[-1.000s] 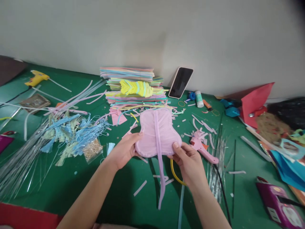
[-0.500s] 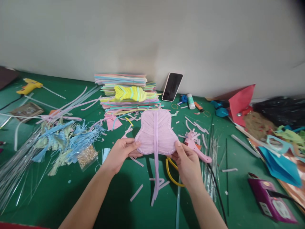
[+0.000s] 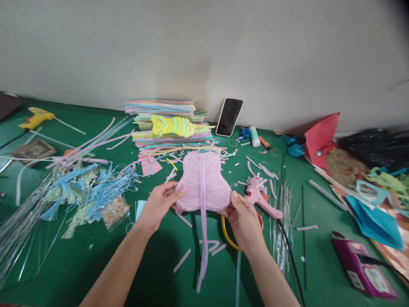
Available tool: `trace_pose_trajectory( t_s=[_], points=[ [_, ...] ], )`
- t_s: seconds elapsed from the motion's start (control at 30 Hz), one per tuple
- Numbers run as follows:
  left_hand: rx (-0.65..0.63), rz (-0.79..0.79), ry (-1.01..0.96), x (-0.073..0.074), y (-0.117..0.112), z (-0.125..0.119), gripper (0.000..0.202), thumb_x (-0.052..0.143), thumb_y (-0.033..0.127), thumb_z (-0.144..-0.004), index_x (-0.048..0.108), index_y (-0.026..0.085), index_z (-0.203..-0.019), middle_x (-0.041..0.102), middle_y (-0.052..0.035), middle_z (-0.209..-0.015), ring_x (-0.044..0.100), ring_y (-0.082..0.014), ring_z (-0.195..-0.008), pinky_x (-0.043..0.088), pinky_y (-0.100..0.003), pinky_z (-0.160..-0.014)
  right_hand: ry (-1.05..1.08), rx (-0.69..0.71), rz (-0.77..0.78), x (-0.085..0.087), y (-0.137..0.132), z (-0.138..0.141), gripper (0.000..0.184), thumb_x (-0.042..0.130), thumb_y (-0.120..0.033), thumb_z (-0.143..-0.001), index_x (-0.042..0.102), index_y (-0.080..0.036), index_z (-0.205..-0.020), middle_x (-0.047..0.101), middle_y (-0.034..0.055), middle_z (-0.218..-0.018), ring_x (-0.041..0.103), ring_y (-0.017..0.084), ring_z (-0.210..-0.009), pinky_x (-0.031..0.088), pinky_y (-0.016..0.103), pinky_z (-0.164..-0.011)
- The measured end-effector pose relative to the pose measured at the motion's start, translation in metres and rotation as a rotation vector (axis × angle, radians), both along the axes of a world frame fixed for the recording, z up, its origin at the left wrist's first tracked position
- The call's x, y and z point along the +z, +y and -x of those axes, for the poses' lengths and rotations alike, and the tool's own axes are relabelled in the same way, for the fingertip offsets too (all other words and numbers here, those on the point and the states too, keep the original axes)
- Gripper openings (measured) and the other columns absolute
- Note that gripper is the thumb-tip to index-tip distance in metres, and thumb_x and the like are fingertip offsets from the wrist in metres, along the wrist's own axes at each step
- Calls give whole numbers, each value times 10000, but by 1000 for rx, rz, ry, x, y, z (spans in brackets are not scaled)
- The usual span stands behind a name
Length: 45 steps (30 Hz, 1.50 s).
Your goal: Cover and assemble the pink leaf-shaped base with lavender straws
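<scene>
I hold a pink ribbed craft piece [image 3: 204, 179], shaped like a wide leaf, above the green table [image 3: 96, 256]. My left hand [image 3: 158, 204] pinches its lower left edge and my right hand [image 3: 242, 217] pinches its lower right edge. A long pink strip [image 3: 202, 238] runs down the middle of the piece and dangles below it towards me. A pink glue gun [image 3: 260, 198] lies just right of my right hand, and a yellow loop [image 3: 227, 236] shows under that hand.
A stack of coloured strips [image 3: 169, 123] with a yellow woven piece [image 3: 172, 125] sits behind, a phone [image 3: 229, 116] leaning on the wall. Blue tassels [image 3: 89, 187] and clear sticks [image 3: 22, 226] lie left, a yellow glue gun [image 3: 36, 118] far left. Red and blue paper [image 3: 322, 134] and a purple power strip [image 3: 364, 266] are right.
The pink piece and both hands have shifted slightly left and lower. The dangling strip hangs further down. The view has drifted a little to the right.
</scene>
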<state>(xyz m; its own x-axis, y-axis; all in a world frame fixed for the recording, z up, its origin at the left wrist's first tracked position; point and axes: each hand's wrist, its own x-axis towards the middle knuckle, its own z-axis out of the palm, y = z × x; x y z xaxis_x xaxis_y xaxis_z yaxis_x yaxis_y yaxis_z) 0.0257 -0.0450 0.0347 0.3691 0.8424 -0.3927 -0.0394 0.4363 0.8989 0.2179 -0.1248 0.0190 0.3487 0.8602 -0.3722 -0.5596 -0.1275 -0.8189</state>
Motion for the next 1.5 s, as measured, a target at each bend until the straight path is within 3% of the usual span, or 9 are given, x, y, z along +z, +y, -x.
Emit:
trace_pose_trajectory(
  t_s=[0.2,0.43,0.57,0.67,0.83,1.1,1.23,1.5],
  points=[
    [43,-4,22,-4,0,2,327,768,373,-724,736,135,-945,676,-20,-665,597,-167,-561,525,-281,-527,-20,71,23,2,0,1,357,668,-535,-785,723,-186,-835,751,49,-829,699,182,-712,587,297,-609],
    [23,2,9,-1,0,3,365,774,403,-713,728,149,-970,676,-29,-726,599,-157,-606,512,-246,-539,-163,134,8,3,-1,1,335,716,-484,-761,717,-184,-909,731,31,-813,683,176,-757,587,281,-642],
    [-16,63,-15,1,-1,2,401,752,410,-744,714,152,-1049,730,-63,-877,660,-189,-750,534,-257,-665,-175,171,11,1,-2,3,346,695,-494,-777,712,-189,-940,724,23,-832,672,165,-757,587,283,-649],
    [-20,138,-114,0,-2,1,467,809,347,-687,697,143,-1092,742,-102,-1006,688,-240,-887,540,-313,-808,-151,206,8,1,-2,5,342,677,-512,-786,712,-194,-905,724,25,-821,673,170,-761,584,285,-650],
    [40,169,-160,0,-2,1,535,838,273,-654,668,129,-1140,737,-123,-1064,698,-264,-936,535,-365,-889,-108,156,14,8,1,11,421,625,-601,-784,703,-197,-872,726,36,-758,691,193,-717,581,313,-628],
    [126,170,-189,-1,-3,-2,455,818,274,-689,681,131,-1099,739,-118,-1065,696,-264,-972,542,-356,-912,-678,-90,2,13,1,11,276,697,-455,-772,668,-225,-921,715,58,-854,673,196,-767,579,349,-727],
    [130,226,-188,1,-7,-5,542,821,250,-677,639,145,-1176,729,-124,-1095,680,-286,-1023,543,-374,-921,-887,-96,6,14,5,13,291,730,-431,-743,661,-222,-934,682,51,-858,626,181,-743,554,319,-677],
    [99,274,-210,2,-13,0,630,838,282,-608,654,142,-1195,725,-135,-1109,623,-367,-1118,539,-402,-919,-1036,-8,-60,18,8,11,205,676,-397,-807,688,-229,-922,692,26,-803,629,161,-692,549,303,-667]
  ],
)
